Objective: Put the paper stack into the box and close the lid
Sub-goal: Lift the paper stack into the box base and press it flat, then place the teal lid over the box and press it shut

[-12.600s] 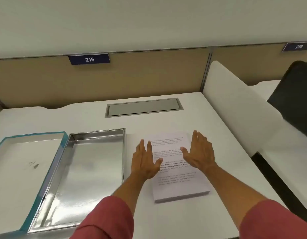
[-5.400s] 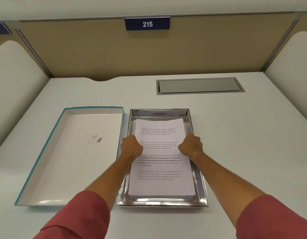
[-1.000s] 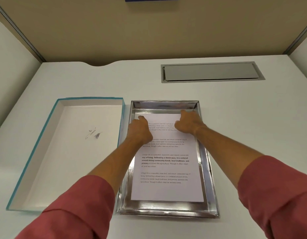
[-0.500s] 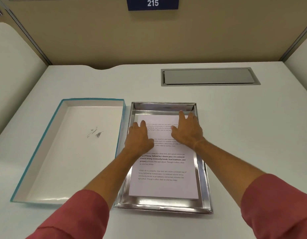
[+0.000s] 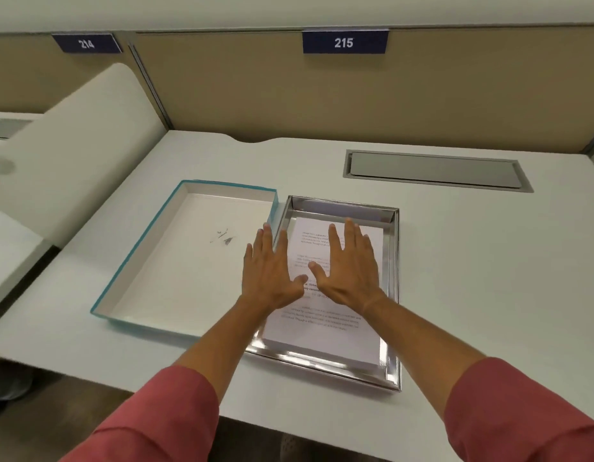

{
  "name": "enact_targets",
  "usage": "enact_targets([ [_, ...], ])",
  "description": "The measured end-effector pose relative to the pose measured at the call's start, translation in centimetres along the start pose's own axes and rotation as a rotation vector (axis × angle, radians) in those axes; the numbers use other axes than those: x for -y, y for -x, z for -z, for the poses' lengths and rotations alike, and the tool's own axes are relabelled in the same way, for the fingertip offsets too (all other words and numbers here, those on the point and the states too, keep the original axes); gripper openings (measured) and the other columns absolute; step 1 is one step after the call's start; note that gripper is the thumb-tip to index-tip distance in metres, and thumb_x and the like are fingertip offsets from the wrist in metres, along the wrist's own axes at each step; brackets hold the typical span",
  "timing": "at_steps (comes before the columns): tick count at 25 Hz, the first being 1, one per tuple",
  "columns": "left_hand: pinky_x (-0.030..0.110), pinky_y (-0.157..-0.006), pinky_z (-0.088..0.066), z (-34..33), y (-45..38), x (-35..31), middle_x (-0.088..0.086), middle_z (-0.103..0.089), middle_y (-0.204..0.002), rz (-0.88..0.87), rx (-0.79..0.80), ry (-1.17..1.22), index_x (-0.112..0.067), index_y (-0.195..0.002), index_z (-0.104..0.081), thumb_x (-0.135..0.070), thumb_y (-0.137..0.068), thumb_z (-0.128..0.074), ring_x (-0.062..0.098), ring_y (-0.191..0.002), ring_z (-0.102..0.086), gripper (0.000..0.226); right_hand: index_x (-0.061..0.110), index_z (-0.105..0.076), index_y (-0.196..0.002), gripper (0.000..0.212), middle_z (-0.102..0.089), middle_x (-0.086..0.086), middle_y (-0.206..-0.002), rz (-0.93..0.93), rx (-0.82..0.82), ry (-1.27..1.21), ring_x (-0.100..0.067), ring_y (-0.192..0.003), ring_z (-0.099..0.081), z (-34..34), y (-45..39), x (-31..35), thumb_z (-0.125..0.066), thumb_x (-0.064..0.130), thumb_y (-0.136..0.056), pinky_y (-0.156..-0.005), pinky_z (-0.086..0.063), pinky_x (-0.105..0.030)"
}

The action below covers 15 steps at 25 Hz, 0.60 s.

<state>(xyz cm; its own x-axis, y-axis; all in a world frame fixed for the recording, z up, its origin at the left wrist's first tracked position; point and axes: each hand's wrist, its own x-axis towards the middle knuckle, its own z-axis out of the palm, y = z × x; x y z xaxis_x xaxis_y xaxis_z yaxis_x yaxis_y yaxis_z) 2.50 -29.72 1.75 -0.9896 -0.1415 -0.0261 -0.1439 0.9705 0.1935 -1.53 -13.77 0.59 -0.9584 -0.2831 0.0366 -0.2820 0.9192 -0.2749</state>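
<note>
The white paper stack (image 5: 322, 331) with printed text lies flat inside the shiny silver box (image 5: 390, 295) near the desk's front. Beside the box on its left, the lid (image 5: 175, 261) lies upside down, teal outside and white inside. My left hand (image 5: 268, 271) is open with fingers spread, hovering over the box's left wall and the paper's left edge. My right hand (image 5: 350, 265) is open and flat over the upper half of the paper. Neither hand holds anything.
A grey metal cable hatch (image 5: 435, 170) is set in the white desk (image 5: 489, 278) at the back right. A tan partition with the sign 215 (image 5: 345, 42) stands behind. A white divider (image 5: 72, 151) bounds the left side. The desk's front edge runs just below the box.
Both hands have opened flat and pulled back toward me from the paper's far end. My left hand has shifted left toward the lid. The camera has tilted up and turned left.
</note>
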Motion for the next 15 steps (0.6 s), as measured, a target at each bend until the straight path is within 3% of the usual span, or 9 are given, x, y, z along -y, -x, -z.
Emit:
enact_targets([
  [4,0.050,-0.120,-0.003,0.8,1.4,2.2,0.012,0.011,-0.164,0.044,0.007,-0.048,-0.021,-0.155,0.004,-0.067,-0.081,-0.050,0.033,-0.150,0.008,0.103,0.020,-0.001,-0.155,0.092,0.009,-0.013,-0.163,0.046,-0.020,0.046,-0.032,-0.149,0.009,-0.4,0.8,1.7,-0.027,0.073,-0.084,-0.118,0.009,-0.048],
  [8,0.047,-0.120,-0.006,0.5,1.1,4.6,0.013,0.003,-0.164,0.064,0.018,-0.040,-0.017,-0.155,-0.004,-0.061,-0.084,-0.051,0.033,-0.151,0.000,0.096,0.019,-0.001,-0.155,0.091,0.009,-0.015,-0.162,0.049,-0.012,0.045,-0.033,-0.149,0.009,-0.7,1.1,3.5,-0.027,0.071,-0.085,-0.119,0.006,-0.050],
  [11,0.047,-0.116,-0.026,0.0,0.0,6.1,0.015,-0.022,-0.160,0.127,0.075,0.027,-0.013,-0.151,-0.023,-0.054,-0.085,-0.054,0.035,-0.146,-0.023,0.083,0.018,-0.002,-0.155,0.090,0.007,-0.016,-0.162,0.023,0.000,0.026,-0.033,-0.149,0.007,-1.4,1.0,5.0,-0.032,0.068,-0.086,-0.120,0.003,-0.049],
  [15,0.041,-0.094,-0.046,-0.5,-2.5,7.6,0.014,-0.057,-0.129,0.093,0.041,0.175,-0.006,-0.124,-0.053,-0.035,-0.088,-0.059,0.032,-0.119,-0.054,0.047,0.016,-0.003,-0.155,0.089,0.004,-0.015,-0.163,-0.045,-0.002,-0.022,-0.032,-0.150,0.004,-2.3,0.8,7.2,-0.034,0.066,-0.087,-0.121,0.001,-0.046],
])
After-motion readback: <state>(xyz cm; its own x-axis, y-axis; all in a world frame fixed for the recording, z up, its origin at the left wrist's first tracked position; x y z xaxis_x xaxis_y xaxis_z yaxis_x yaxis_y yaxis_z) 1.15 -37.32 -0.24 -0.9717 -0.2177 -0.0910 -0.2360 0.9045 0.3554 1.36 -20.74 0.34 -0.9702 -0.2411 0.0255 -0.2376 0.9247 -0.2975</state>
